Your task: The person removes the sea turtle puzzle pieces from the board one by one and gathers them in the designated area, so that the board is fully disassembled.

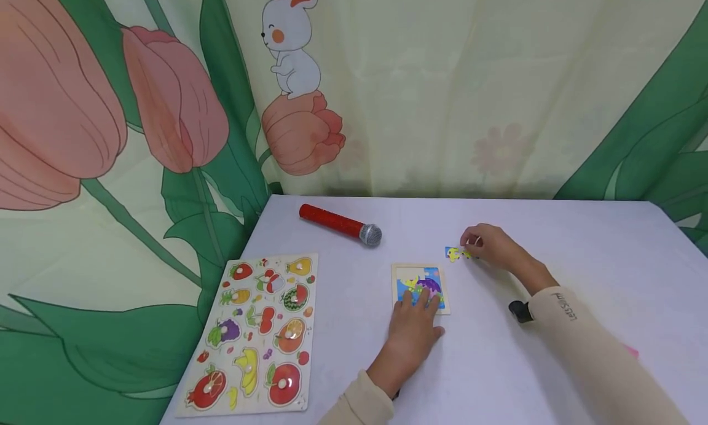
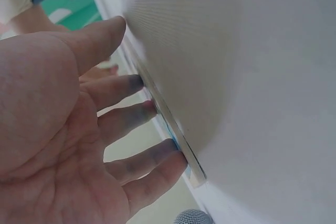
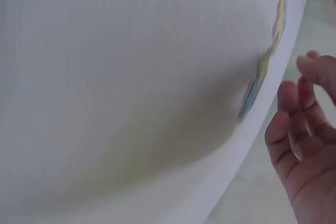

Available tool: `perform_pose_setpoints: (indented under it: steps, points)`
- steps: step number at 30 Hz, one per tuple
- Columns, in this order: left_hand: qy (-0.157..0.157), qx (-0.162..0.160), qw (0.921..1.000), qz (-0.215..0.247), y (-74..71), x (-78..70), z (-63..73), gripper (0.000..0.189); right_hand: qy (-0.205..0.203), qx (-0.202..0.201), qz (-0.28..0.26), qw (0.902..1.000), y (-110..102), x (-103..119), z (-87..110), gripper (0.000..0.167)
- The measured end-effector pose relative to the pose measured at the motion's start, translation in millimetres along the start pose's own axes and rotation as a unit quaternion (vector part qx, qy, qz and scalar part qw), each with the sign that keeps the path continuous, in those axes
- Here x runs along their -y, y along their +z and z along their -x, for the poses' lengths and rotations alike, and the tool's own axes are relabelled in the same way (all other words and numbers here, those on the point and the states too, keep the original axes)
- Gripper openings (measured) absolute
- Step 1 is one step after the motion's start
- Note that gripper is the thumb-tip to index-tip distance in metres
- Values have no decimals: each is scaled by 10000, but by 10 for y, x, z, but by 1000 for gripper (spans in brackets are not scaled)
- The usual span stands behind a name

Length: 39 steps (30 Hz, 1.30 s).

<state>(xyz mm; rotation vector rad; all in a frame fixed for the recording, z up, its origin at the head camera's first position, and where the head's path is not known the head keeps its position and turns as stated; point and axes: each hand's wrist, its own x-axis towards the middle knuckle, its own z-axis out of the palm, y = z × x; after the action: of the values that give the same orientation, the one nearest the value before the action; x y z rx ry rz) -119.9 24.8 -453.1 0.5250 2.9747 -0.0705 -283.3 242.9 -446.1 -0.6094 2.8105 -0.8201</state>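
A small square jigsaw puzzle (image 1: 423, 277) in a pale wooden frame lies mid-table, its picture blue, yellow and purple. My left hand (image 1: 411, 330) rests its spread, fairly straight fingertips on the puzzle's near part, covering some of it. Seen edge-on in the left wrist view, the puzzle board (image 2: 173, 129) lies under those fingertips. Beyond and right of the frame are loose blue-and-yellow jigsaw pieces (image 1: 453, 253). My right hand (image 1: 489, 245) is right over them with loosely bent fingers. In the right wrist view its fingers are apart from the jigsaw pieces (image 3: 257, 82), holding nothing visible.
A large wooden fruit puzzle board (image 1: 254, 339) with knobs lies at the left of the white-covered table. A red microphone (image 1: 337, 221) with a silver head lies behind it. A printed curtain (image 1: 420, 93) hangs along the table's far edge. Something pink (image 1: 632, 351) shows beside my right sleeve.
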Motion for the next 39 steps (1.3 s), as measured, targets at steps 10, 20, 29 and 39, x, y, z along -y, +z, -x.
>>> perform_pose_setpoints:
  steps: [10,20,29,39]
  points:
    - [64,-70,9999,62,22,3,23,60,-1580,816,69,9840,363,412,77,18]
    - [36,-12,10000,40,-40,-12,-9,63,-1764,880,38,9804,356,428,57,11]
    - [66,8,10000,30,-37,1,-4,63,-1683,736,123,9829,388,488,97,13]
    - [-3,55,9999,-124,-31,-16,-15,63,-1671,258,-597,9838,387,449,153,22]
